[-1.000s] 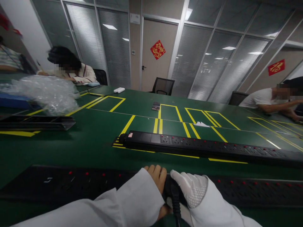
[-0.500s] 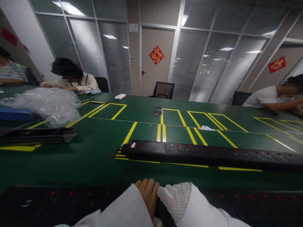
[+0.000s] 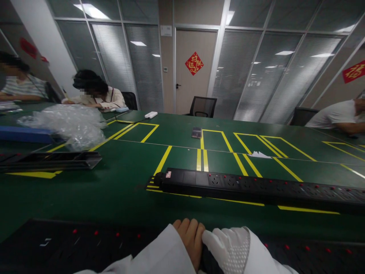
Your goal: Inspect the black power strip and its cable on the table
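Observation:
My bare left hand (image 3: pixel 190 240) and my right hand (image 3: pixel 226 247), in a white dotted glove, are side by side at the bottom centre, touching. Both have curled fingers. Something dark shows between and below them; I cannot make out what it is. They lie over a long black power strip (image 3: pixel 94 243) with red lights, which runs across the near edge and is partly hidden by my white sleeves. Beyond them lies a second long black strip (image 3: pixel 242 185) with sockets and red lights.
Clear plastic wrap (image 3: pixel 68 123) lies at the left by a blue box (image 3: pixel 24 134) and a black metal channel (image 3: pixel 48 161). A dark card-like item (image 3: pixel 196 133), torn white paper (image 3: pixel 260 154) and a white device (image 3: pixel 151 114) rest farther back. Three people sit beyond.
The whole view has shifted, so the table, strips and people appear farther right. My hands also appear slightly farther right and lower, still together with curled fingers.

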Demonstrator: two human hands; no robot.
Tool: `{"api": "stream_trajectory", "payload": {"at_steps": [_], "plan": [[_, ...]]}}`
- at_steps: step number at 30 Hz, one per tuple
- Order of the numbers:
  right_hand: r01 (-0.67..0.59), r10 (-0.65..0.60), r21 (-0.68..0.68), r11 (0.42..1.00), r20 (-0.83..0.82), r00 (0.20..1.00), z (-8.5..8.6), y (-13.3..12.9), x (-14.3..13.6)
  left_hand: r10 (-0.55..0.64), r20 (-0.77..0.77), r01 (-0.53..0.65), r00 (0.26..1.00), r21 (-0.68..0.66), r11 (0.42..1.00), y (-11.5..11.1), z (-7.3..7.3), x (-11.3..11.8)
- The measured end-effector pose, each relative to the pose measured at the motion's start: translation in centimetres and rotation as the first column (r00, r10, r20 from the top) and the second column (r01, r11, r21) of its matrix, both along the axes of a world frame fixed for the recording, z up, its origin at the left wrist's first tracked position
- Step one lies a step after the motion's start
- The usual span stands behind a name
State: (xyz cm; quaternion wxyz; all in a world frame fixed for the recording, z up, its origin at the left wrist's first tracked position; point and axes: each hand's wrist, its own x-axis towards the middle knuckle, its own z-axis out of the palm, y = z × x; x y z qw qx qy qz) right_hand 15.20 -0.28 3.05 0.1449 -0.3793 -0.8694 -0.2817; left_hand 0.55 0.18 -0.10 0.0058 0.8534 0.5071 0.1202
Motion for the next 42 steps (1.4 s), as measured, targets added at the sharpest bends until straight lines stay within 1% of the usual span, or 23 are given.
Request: {"api": "stream_trajectory", "payload": {"at_steps": [3,5,6,9,10,11,14,18,24,29,32,35,39,42], "plan": [[0.025,-0.025,0.030,0.999,-0.012,1.000,-0.4,0.1,-0.1,-0.026,0.000,0.026,1.000,0.014,1.000,0.0,0.1,-0.2],[0.016,-0.013,0.051,0.999,-0.045,0.999,-0.9,0.2,-0.3,-0.033,0.004,0.032,0.999,0.037,0.999,0.0,0.1,-0.2],[0.008,-0.002,0.065,0.998,-0.078,0.997,-1.1,0.2,-0.5,-0.031,0.005,0.031,1.000,0.051,0.998,-0.1,0.1,-0.2],[0.038,-0.002,0.140,0.989,-0.246,0.969,-1.7,0.4,-0.7,-0.028,0.006,0.027,1.000,0.099,0.995,-0.1,-0.1,-0.3],[0.054,-0.009,0.157,0.986,-0.274,0.962,-1.8,0.5,-0.7,-0.034,0.008,0.033,0.999,0.112,0.993,-0.1,-0.1,-0.3],[0.025,0.005,0.129,0.991,-0.228,0.974,-1.8,0.5,-0.7,-0.043,0.013,0.041,0.999,0.125,0.991,-0.1,-0.2,-0.4],[0.003,0.005,0.064,0.998,-0.123,0.992,-1.7,0.4,-0.3,-0.070,0.029,0.065,0.997,0.157,0.985,0.0,-0.2,-0.6],[0.034,-0.030,0.026,0.999,-0.145,0.989,-1.4,0.1,0.0,-0.096,-0.016,0.097,0.995,0.160,0.982,-0.1,0.3,-0.7],[0.005,-0.005,-0.036,0.999,-0.007,1.000,-0.8,-0.2,0.3,-0.100,-0.049,0.106,0.994,0.129,0.986,-0.2,0.7,-0.7],[0.024,-0.030,-0.062,0.998,-0.086,0.996,-0.9,-0.3,0.3,-0.126,-0.093,0.138,0.988,0.132,0.982,-0.1,0.7,-0.9],[0.080,-0.088,-0.071,0.994,-0.121,0.989,-1.2,-0.4,0.1,-0.156,-0.107,0.171,0.982,0.147,0.974,-0.1,0.5,-1.2],[0.132,-0.143,-0.096,0.987,-0.117,0.983,-1.5,-0.5,0.1,-0.155,-0.097,0.171,0.983,0.191,0.967,-0.2,0.2,-1.4],[0.132,-0.138,-0.091,0.987,-0.067,0.988,-1.8,-0.6,0.3,-0.156,-0.062,0.166,0.986,0.204,0.965,-0.2,-0.2,-1.4],[0.175,-0.188,-0.125,0.977,-0.101,0.977,-2.2,-0.6,0.2,-0.136,-0.069,0.148,0.988,0.212,0.966,-0.2,-0.3,-1.3]]}}
